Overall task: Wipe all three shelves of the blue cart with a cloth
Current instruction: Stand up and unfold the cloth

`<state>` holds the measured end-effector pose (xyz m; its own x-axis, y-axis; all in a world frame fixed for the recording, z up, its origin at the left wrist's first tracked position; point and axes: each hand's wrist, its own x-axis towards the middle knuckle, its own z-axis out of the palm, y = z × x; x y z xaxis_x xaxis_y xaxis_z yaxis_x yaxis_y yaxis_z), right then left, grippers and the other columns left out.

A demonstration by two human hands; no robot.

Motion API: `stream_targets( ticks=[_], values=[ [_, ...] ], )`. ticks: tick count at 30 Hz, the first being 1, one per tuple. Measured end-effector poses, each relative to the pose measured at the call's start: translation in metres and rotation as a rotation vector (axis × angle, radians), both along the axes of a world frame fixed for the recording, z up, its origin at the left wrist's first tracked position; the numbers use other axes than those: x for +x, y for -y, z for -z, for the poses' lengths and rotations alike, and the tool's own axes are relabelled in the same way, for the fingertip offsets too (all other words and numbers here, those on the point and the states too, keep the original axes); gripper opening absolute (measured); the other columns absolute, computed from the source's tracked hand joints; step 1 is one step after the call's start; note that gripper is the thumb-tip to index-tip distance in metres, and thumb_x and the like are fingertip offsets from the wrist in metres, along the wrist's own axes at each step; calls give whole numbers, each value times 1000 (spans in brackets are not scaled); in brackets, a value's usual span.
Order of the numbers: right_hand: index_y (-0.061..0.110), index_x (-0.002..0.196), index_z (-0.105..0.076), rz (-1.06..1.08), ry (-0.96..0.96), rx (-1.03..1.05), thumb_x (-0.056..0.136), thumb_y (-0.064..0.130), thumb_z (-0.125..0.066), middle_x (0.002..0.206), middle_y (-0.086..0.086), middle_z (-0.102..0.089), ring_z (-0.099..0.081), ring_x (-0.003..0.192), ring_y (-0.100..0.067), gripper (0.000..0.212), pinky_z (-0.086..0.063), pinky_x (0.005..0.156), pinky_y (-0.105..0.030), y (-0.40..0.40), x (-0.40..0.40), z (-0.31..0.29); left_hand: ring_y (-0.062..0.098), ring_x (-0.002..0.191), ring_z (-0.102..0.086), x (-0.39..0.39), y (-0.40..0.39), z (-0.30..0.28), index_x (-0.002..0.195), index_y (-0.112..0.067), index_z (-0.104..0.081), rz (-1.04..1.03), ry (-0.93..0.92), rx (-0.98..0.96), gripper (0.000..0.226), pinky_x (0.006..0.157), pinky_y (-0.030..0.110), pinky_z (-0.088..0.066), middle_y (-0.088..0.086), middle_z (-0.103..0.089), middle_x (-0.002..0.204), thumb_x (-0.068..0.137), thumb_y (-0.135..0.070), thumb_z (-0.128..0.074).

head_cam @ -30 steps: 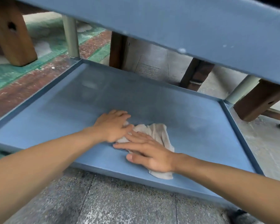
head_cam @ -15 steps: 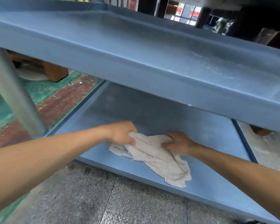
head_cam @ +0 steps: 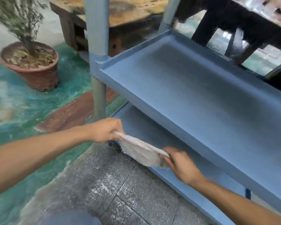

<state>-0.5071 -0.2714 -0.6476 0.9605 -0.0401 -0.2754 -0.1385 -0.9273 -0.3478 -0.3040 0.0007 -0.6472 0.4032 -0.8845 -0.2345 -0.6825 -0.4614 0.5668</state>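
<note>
The cloth [head_cam: 141,151] hangs stretched in the air at the front edge of the cart's bottom shelf [head_cam: 146,127], pinched by the left hand [head_cam: 105,130] and right hand [head_cam: 179,163]. Its sagging lower edge is off the shelf and could brush the gritty floor [head_cam: 113,184] and carry dirt onto the shelf above [head_cam: 193,88].

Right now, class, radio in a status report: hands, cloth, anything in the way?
Left hand and right hand both gripping cloth, stretched between them. Cloth off lower shelf. Nothing blocking.

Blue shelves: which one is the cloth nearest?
The lower shelf. Both hands, left hand and right hand, hold the cloth at its front edge; the upper shelf sits higher, bare.
</note>
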Motion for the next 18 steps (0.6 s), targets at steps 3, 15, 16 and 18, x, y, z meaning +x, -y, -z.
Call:
stream_targets(
  ticks=[3, 15, 16, 18],
  values=[
    [16, 100, -62, -31, -50, 24, 105, 54, -33, 94, 0, -66, -62, 90, -22, 48, -49, 83, -41, -31, 6, -43, 7, 92, -63, -4, -34, -43, 104, -24, -77, -86, -32, 6, 17, 82, 29, -47, -8, -69, 96, 92, -17, -67],
    [27, 99, -73, -54, 24, 148, 99, 56, -52, 84, 10, -70, -64, 81, -15, 36, -48, 69, -33, -120, 35, -258, 7, 86, -72, -26, -161, -276, 108, -31, -78, -412, -17, -1, 29, 77, 31, -55, -12, -77, 98, 88, -11, -70],
    [25, 101, -74, -57, 25, 154, 102, 47, -57, 87, 10, -71, -66, 84, -18, 28, -50, 72, -35, -127, 37, -278, 2, 85, -71, -27, -169, -297, 108, -32, -78, -430, -16, -12, 31, 77, 29, -56, -15, -77, 99, 88, -9, -71],
    [29, 106, -74, -51, 13, 142, 104, 37, -59, 92, 13, -70, -66, 91, -17, 16, -50, 72, -34, -139, 40, -327, -6, 85, -69, -28, -187, -348, 106, -32, -79, -491, -33, -39, 31, 77, 23, -56, -19, -76, 99, 86, -8, -73]
  ],
)
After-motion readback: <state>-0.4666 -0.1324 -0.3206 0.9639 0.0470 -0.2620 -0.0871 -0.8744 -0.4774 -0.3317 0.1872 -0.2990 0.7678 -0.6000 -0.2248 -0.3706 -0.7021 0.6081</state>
